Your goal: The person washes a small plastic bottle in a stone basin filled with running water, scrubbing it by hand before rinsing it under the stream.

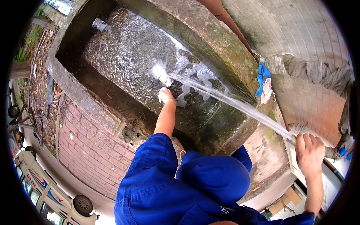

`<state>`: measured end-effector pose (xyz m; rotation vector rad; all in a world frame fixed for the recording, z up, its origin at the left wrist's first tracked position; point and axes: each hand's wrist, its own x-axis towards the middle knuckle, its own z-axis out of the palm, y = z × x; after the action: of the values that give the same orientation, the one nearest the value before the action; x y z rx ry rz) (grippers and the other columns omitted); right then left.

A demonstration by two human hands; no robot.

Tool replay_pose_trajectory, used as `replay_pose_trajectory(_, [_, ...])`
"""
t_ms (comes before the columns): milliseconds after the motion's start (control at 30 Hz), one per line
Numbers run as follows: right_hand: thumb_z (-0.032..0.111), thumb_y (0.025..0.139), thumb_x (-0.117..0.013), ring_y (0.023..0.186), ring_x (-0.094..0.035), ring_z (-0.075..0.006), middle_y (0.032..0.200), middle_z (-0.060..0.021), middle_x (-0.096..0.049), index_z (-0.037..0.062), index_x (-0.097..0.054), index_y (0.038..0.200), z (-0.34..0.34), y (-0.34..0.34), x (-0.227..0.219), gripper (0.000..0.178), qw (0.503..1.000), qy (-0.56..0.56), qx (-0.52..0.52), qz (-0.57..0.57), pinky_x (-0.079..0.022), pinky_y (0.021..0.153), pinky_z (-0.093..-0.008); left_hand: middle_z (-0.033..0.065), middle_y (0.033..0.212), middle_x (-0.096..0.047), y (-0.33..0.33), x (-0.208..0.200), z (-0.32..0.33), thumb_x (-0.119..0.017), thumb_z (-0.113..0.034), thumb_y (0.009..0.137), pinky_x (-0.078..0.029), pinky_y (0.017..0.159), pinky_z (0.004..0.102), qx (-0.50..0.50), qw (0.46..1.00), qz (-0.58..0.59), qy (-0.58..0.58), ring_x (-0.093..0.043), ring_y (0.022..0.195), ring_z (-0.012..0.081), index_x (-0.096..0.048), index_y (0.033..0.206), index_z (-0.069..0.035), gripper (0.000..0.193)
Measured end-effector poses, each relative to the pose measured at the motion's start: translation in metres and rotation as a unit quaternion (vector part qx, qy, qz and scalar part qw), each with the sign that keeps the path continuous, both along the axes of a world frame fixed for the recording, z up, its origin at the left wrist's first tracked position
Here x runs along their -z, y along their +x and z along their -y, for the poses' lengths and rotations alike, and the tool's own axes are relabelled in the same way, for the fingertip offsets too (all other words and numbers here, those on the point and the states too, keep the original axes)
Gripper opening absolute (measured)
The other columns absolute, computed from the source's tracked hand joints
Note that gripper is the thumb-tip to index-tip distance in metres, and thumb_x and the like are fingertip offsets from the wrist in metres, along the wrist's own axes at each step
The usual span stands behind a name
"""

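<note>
My left hand (165, 96) reaches out over a stone trough (217, 33), its fingers closed on a small object (165, 81) with white, yellow and bluish parts. Spray hides most of that object, so its kind does not show. At the right, my right hand (310, 152) is wrapped round the end of a hose, which the fingers mostly cover. A strong water jet (232, 104) shoots from this fist leftward across the trough and bursts white against the object. Rippling water (123, 52) with patches of foam (200, 71) covers the trough's bottom.
A blue cloth (262, 77) and a whitish rag (266, 91) hang at the trough's right rim. My bent knee (213, 174) in blue trousers is close to the near wall. Brick paving (93, 146) lies left, with a parked van (48, 191) beyond.
</note>
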<state>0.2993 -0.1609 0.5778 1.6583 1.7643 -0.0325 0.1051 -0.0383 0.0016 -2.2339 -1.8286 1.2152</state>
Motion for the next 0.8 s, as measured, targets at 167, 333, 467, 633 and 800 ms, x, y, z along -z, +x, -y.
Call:
replay_pose_trajectory(167, [0.006,0.066,-0.053,0.052,-0.045,-0.0192,0.058,-0.0051,-0.038,0.0056,-0.042,0.069,0.000,0.000,0.000,0.011,1.000,0.000,0.005,0.002,-0.036,0.046,-0.0311,0.0087,0.060,-0.051,0.004,0.010,0.011,-0.044,-0.017,0.082,-0.044,0.033,0.0360,0.063,0.988,-0.114,0.086,-0.052,0.046,0.0182,-0.046,0.091,0.001,0.020])
replay_pose_trajectory(333, [0.007,0.065,-0.053,0.052,-0.045,-0.0195,0.058,-0.0050,-0.038,0.0061,-0.041,0.069,0.000,0.000,0.000,0.013,1.000,-0.002,0.011,0.008,-0.037,0.047,-0.0311,0.0099,0.055,-0.047,0.000,0.008,0.022,-0.042,-0.013,0.081,-0.040,0.030,0.0347,0.147,0.968,-0.153,0.136,-0.048,0.041,0.0184,-0.043,0.089,0.001,0.016])
replay_pose_trajectory(467, [0.007,0.064,-0.054,0.052,-0.045,-0.0196,0.058,-0.0052,-0.038,0.0064,-0.040,0.068,0.000,0.000,0.003,0.014,1.000,0.007,0.014,0.016,-0.037,0.047,-0.0312,0.0104,0.053,-0.046,-0.001,0.004,0.023,-0.040,-0.010,0.080,-0.039,0.029,0.0350,0.156,0.960,-0.173,0.153,-0.047,0.039,0.0187,-0.042,0.088,0.002,0.014])
replay_pose_trajectory(633, [0.006,0.064,-0.054,0.052,-0.046,-0.0197,0.058,-0.0054,-0.039,0.0067,-0.039,0.066,0.000,0.000,0.002,0.014,1.000,0.006,0.017,0.022,-0.038,0.047,-0.0313,0.0112,0.053,-0.045,-0.007,0.001,0.024,-0.041,-0.007,0.079,-0.039,0.029,0.0354,0.183,0.957,-0.158,0.161,-0.046,0.038,0.0193,-0.041,0.089,0.002,0.014])
replay_pose_trajectory(800, [0.006,0.065,-0.053,0.052,-0.046,-0.0198,0.058,-0.0055,-0.039,0.0069,-0.039,0.066,-0.001,0.000,0.004,0.014,1.000,0.008,0.018,0.023,-0.038,0.047,-0.0313,0.0112,0.052,-0.044,-0.009,0.005,0.026,-0.041,-0.006,0.080,-0.037,0.028,0.0353,0.210,0.947,-0.172,0.174,-0.045,0.037,0.0196,-0.040,0.091,0.003,0.015])
